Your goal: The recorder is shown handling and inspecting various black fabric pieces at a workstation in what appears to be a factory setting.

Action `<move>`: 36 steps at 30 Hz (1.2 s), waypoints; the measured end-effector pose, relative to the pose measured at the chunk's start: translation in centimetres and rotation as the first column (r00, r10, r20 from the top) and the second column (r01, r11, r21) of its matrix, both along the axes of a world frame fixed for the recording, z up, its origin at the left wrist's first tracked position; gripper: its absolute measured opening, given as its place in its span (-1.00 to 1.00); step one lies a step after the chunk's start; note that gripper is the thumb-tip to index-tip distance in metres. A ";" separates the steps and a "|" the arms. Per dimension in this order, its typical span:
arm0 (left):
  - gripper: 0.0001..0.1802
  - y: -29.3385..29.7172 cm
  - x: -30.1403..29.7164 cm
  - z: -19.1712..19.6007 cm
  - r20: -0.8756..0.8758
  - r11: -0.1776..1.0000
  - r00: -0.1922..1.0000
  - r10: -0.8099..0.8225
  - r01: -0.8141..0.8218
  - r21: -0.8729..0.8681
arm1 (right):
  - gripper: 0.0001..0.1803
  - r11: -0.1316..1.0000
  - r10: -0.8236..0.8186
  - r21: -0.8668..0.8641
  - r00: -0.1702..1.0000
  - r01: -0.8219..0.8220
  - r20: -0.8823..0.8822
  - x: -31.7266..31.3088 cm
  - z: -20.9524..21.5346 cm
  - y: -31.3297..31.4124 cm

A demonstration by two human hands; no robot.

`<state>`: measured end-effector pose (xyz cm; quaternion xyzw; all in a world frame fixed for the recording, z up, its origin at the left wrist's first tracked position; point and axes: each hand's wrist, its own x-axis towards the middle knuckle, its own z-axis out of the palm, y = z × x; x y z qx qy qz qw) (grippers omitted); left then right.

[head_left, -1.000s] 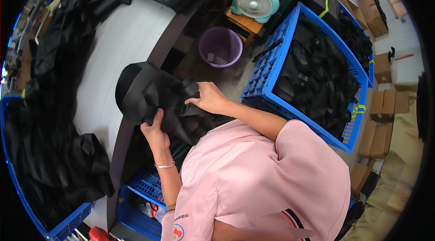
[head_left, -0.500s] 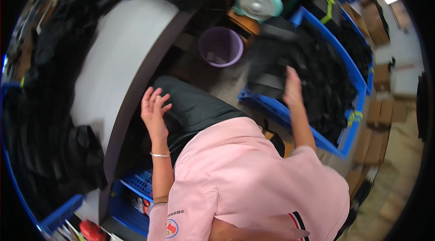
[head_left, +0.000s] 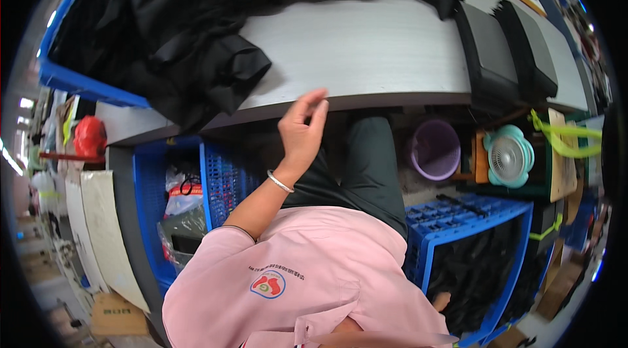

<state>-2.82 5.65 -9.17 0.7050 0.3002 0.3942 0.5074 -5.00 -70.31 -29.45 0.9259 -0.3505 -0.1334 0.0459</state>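
Note:
My left hand (head_left: 303, 131) hovers just off the front edge of the grey-white table (head_left: 366, 40), with nothing in it and its thumb apart from loosely bent fingers. Black fabric pieces (head_left: 229, 70) lie heaped along the table's left and far side, the nearest corner hanging over the edge. At lower right, only a small part of my right hand or arm (head_left: 441, 301) shows past the pink shirt, beside black fabric pieces (head_left: 471, 269) in a blue crate (head_left: 428, 243). Its fingers are hidden. Two grey-and-black padded pieces (head_left: 494, 50) stand on the table's right end.
Under the table's front edge are a purple bucket (head_left: 437, 150) and a turquoise fan (head_left: 510, 157) on a wooden stand. Left of my legs sits a blue basket (head_left: 206, 181) beside a crate with plastic-wrapped things. A blue crate (head_left: 91, 83) edges the fabric heap at far left.
My view has swung from the right-hand crate to face the table. My right hand, earlier over that crate at a dark padded piece, is now mostly hidden. My left hand is at the table edge.

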 end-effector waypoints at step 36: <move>-0.17 0.7 5.2 3.6 -0.034 0.719 0.923 -0.382 0.320 0.616 | -0.58 -0.217 0.492 -0.271 -0.344 -0.938 0.799 19.3 25.7 65.1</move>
